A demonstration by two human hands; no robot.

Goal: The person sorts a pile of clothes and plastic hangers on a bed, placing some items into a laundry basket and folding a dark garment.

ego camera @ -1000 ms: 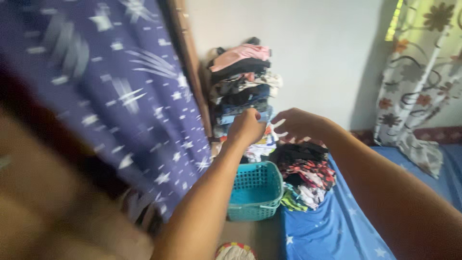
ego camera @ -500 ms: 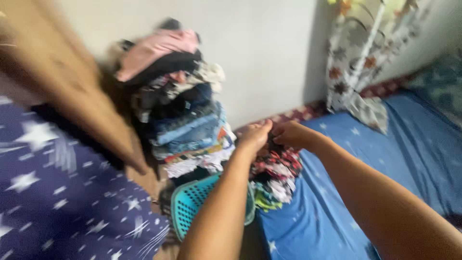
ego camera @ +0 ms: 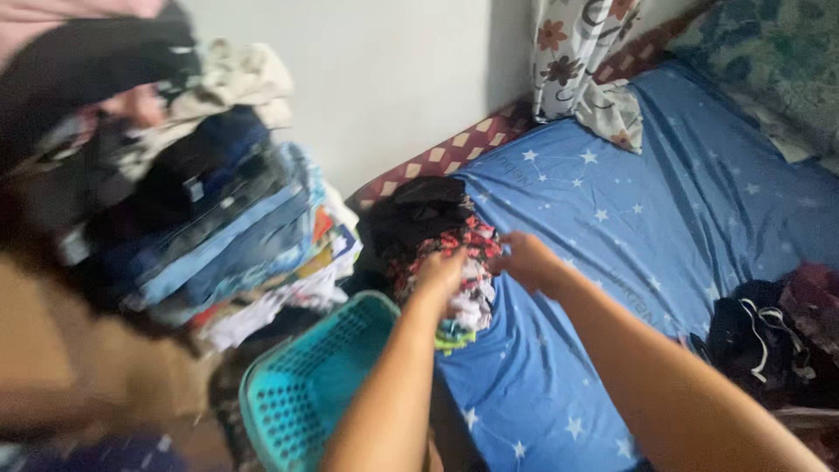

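Observation:
My left hand point(ego camera: 440, 273) and my right hand point(ego camera: 524, 261) both rest on a small stack of folded clothes point(ego camera: 428, 229), black on top with red patterned and white pieces below, at the corner of a bed. The left hand presses on the stack's front side, fingers curled on the cloth. On the right side, the other hand's fingers touch the patterned fabric. A much taller stack of folded clothes point(ego camera: 175, 192) leans at the left, with jeans, dark and pale garments.
A teal plastic basket point(ego camera: 306, 385) stands below the small stack, beside the bed. The bed has a blue star-print sheet point(ego camera: 629, 227). Dark clothes point(ego camera: 769, 341) lie at the right edge. A flowered curtain point(ego camera: 585, 61) hangs against the white wall.
The view has swung right and down, away from the star-print cloth. Both hands dropped from the tall stack's side to the small stack on the bed.

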